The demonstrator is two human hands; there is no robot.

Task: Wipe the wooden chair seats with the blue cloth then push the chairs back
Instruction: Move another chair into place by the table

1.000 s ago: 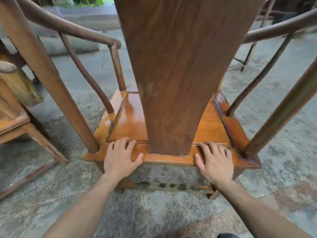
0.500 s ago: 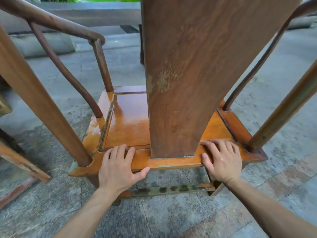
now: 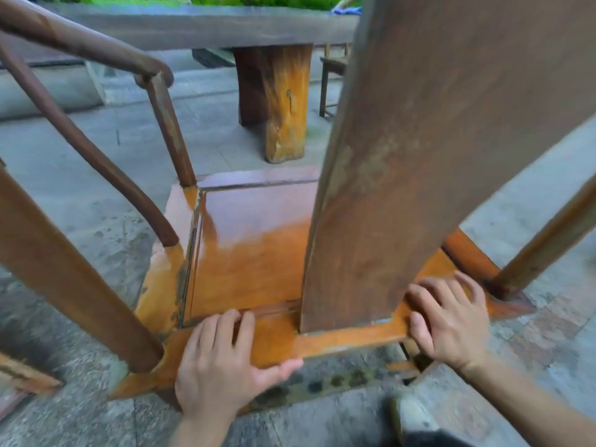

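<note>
A: Chair — item one, solid wood armchair, standing on the stone floor and facing a heavy slab surface ahead. How will it handle?

B: Judged heavy and rigid; nothing on it should flex. Seat looks glossy, perhaps damp, so likely slick under a palm. Legs may drag or catch on the rough paving.

A: Hold points, left to right?

B: Left hand — fingers laid nearly straight over the rear seat rail, thumb spread along the rail's outer edge; pressing, not clasping. Centre: the broad back splat, rising between the hands. Right hand — fingers bent over the same rail beside the splat's foot, thumb hooked on the rail's edge, so it grips the rail.

A: Best purchase for the push?

B: That low rear rail seems soundest — force goes straight into the frame. The curved armrest would likely tip it.

A: Cloth?

B: A blue scrap lies at the surface's far edge; too blurred to confirm.
</note>
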